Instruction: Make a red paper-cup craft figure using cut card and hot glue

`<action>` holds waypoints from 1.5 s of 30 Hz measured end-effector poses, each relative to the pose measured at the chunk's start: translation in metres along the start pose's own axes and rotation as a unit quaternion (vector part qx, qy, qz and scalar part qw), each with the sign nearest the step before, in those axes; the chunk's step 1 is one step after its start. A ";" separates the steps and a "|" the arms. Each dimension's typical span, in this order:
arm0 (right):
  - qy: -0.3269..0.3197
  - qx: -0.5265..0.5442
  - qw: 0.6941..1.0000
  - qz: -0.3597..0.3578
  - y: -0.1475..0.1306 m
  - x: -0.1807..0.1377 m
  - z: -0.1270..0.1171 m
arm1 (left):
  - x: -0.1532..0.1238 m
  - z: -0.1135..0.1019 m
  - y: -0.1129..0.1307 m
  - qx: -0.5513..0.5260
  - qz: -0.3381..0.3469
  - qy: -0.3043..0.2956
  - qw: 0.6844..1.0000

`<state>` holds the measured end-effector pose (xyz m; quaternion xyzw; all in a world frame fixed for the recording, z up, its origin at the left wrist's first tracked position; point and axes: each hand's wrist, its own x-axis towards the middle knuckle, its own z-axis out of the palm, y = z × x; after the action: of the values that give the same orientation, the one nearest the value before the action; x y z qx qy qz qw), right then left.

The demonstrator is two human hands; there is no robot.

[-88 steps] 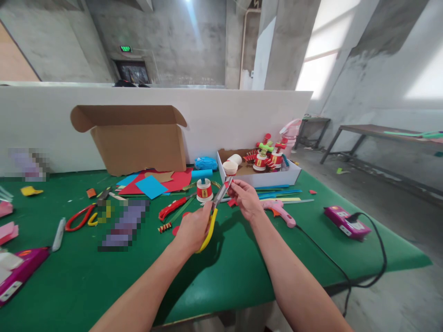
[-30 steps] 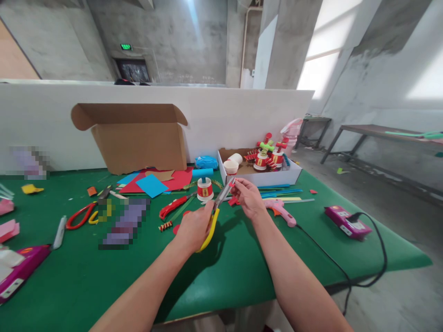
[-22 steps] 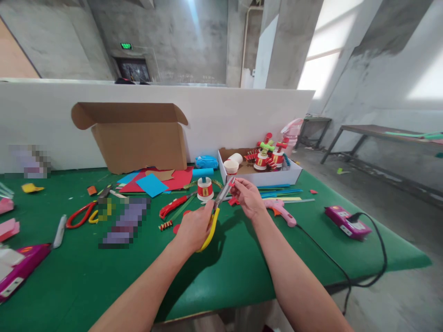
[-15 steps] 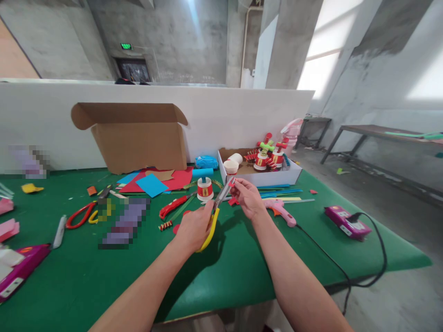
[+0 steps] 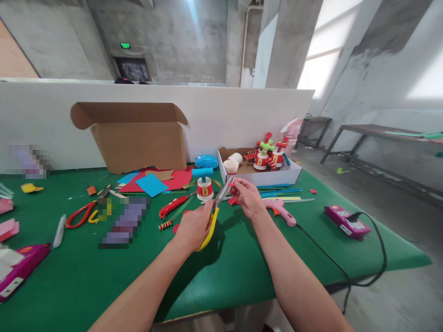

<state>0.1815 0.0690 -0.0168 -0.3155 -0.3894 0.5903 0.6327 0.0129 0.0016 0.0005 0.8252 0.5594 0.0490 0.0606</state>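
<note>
Red paper in work: one small red piece raised off the green table, out at the scissor tips between both hands. Left hand clamped round the yellow-handled scissors, blades pointing away toward the red piece; right hand with thumb and fingers pinched together on that same piece. Too small to tell how deep any cut.

Well along overall, as judged from the layout, but midway through one item. Apparently done: two figures standing in the white box, complete with cup bases and bright cross-pieces on top. Only partly built, by the look of it: the labelled cup on the table just beyond the scissors — blue piece at its top, folded paper strips out to either side, no upper figure. Left, by comparison: shaping of the red piece, and everything above the cup.

By count: one pair of scissors in use, one red piece in the pinch, one labelled cup on the table. Inside the box, two figures plus two bare-topped cups — one upright, one tipped over. Elsewhere, one red box cutter, one pink glue gun, two purple power strips.
</note>
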 end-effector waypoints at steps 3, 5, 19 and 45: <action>0.001 0.000 1.000 0.001 0.000 0.000 0.000 | 0.000 0.000 0.000 0.002 -0.001 -0.001 1.000; 0.002 0.000 1.000 0.000 0.000 0.000 0.000 | 0.000 0.000 0.000 0.002 0.000 -0.002 1.000; 0.001 -0.001 1.000 0.003 -0.001 0.000 0.001 | 0.000 -0.001 0.001 0.020 -0.008 -0.011 1.000; 0.014 0.008 1.000 -0.003 0.000 0.001 0.001 | 0.001 -0.001 0.000 0.020 -0.004 -0.011 1.000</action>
<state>0.1810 0.0697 -0.0164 -0.3177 -0.3762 0.5871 0.6426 0.0133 0.0023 0.0013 0.8246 0.5628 0.0290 0.0503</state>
